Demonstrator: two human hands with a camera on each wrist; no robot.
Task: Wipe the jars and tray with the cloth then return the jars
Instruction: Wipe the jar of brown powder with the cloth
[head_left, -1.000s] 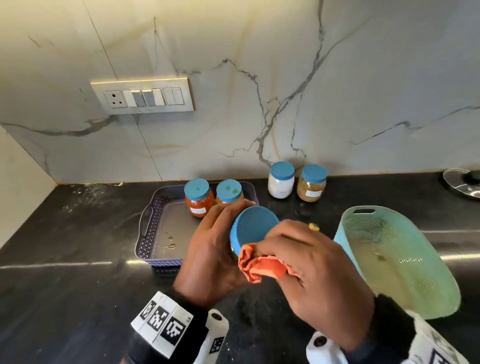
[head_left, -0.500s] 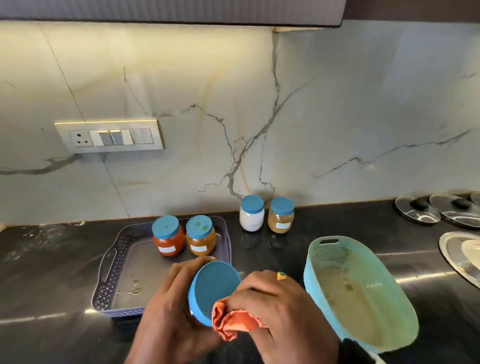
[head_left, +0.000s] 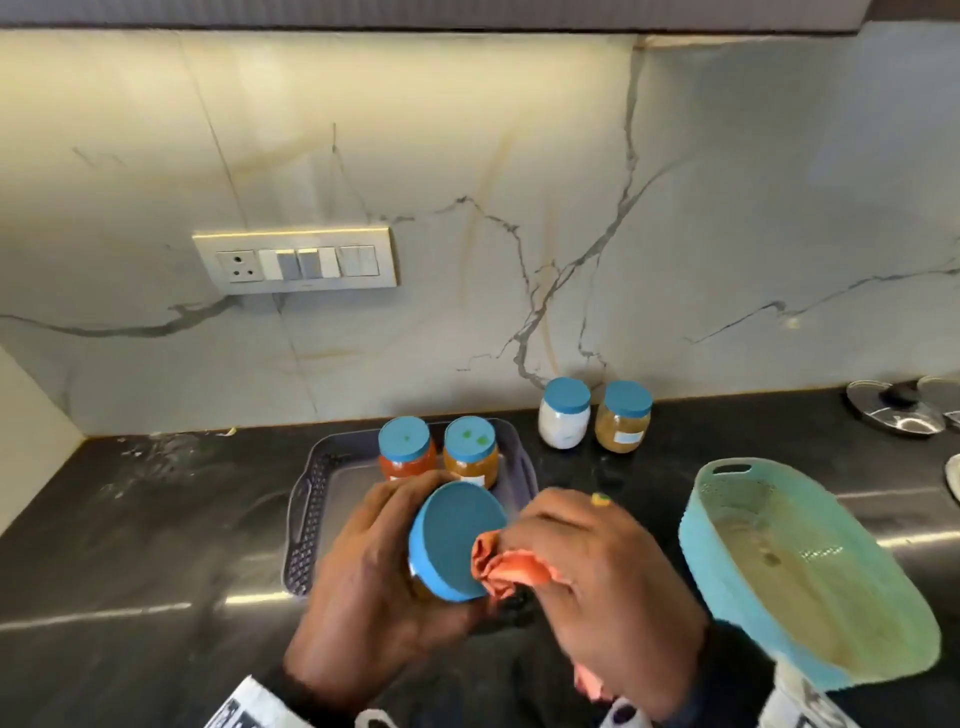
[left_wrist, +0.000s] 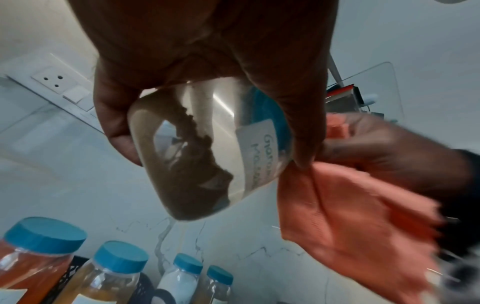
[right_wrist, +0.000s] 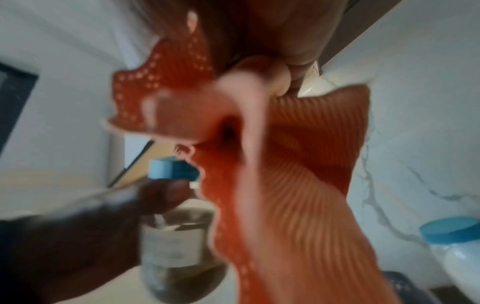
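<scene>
My left hand (head_left: 374, 566) grips a clear jar (left_wrist: 207, 152) of brown powder, tilted so its blue lid (head_left: 454, 540) faces me. My right hand (head_left: 597, 577) holds a bunched orange cloth (head_left: 511, 566) against the lid's right edge. In the left wrist view the cloth (left_wrist: 350, 216) hangs beside the jar's white label. A grey tray (head_left: 306, 525) lies behind my hands with a red-filled jar (head_left: 406, 454) and an amber jar (head_left: 470, 452) at its back. A white jar (head_left: 564, 420) and a tan jar (head_left: 623, 423) stand on the black counter by the wall.
A teal plastic basket (head_left: 810, 571) stands tilted at my right, close to my right forearm. Steel lids (head_left: 893, 408) lie at the far right of the counter. A switch plate (head_left: 293, 262) is on the marble wall. Wet smears mark the counter's back left corner.
My view has tipped up toward the wall. Both hands keep their hold; the cloth has shifted slightly along the lid's right rim.
</scene>
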